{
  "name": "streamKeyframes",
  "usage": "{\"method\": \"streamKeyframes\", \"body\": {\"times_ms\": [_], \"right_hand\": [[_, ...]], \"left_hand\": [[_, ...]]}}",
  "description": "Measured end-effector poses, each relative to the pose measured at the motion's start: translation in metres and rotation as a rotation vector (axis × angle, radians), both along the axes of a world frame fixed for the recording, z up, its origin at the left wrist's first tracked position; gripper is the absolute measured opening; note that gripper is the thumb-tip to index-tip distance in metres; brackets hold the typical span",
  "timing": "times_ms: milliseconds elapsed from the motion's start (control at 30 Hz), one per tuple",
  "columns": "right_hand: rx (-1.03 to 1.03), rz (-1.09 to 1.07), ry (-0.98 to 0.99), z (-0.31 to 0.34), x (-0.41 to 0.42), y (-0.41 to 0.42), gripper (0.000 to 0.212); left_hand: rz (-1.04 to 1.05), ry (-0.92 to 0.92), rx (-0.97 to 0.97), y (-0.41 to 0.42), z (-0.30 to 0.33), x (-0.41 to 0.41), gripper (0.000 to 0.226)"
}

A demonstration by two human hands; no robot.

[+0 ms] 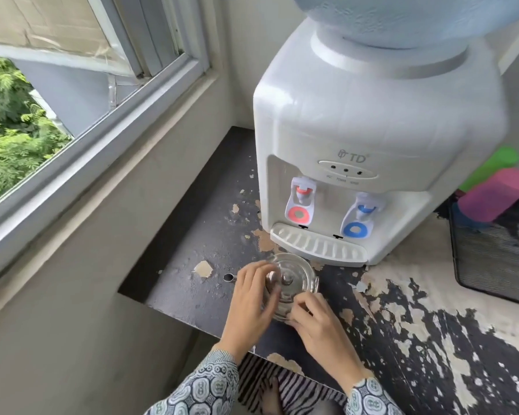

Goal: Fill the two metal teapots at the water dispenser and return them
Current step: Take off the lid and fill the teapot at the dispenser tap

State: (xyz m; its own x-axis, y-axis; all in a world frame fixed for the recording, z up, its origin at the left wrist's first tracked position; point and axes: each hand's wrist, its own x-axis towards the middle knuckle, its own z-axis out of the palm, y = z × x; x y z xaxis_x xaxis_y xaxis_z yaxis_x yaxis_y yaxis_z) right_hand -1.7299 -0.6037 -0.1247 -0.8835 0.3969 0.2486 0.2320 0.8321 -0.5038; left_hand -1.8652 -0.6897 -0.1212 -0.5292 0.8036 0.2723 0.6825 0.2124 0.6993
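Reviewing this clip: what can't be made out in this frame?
- Teapot body and handle, head view: covered by the left hand and right hand; grip unclear.
- Water level: hidden by the lid.
- Second teapot: none in view.
- Water bottle on the dispenser: cut off by the top edge.
- Small labels under the dispenser's lights: too small and blurred.
- Mesh basket: cut off by the right edge.
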Motion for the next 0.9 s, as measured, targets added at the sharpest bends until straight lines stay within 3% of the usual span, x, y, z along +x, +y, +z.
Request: {"method": "streamKeyframes", "body": {"times_ms": [167, 433, 533, 633, 700, 800, 900], "right_hand": [[-0.013, 0.029, 0.015, -0.001, 0.000, 0.006, 0.018], [-0.100, 0.112, -0.041, 0.008, -0.001, 0.017, 0.016], [-0.229, 0.040, 0.031, 0.019, -0.005, 0.019, 0.021], [-0.066, -0.155, 0.119, 0.025, -0.016, 0.024, 0.018], [-0.007, -0.225, 0.007, 0.028, -0.028, 0.030, 0.026], [0.125, -0.171, -0.357, 0.027, -0.049, 0.037, 0.048], [0.206, -0.126, -0.422, 0.025, -0.065, 0.042, 0.047]], "left_hand": [[-0.032, -0.103, -0.089, 0.003, -0.006, 0.000, 0.039], [-0.077, -0.059, -0.161, 0.000, -0.001, -0.005, 0.041], [-0.083, -0.052, -0.175, 0.000, 0.001, -0.004, 0.042], [-0.085, -0.089, -0.209, 0.002, 0.006, -0.003, 0.049], [-0.115, -0.124, -0.241, 0.002, 0.011, -0.004, 0.065], [-0.149, -0.148, -0.279, 0.004, 0.020, -0.010, 0.087], [-0.129, -0.075, -0.289, 0.010, 0.022, -0.012, 0.098]]}}
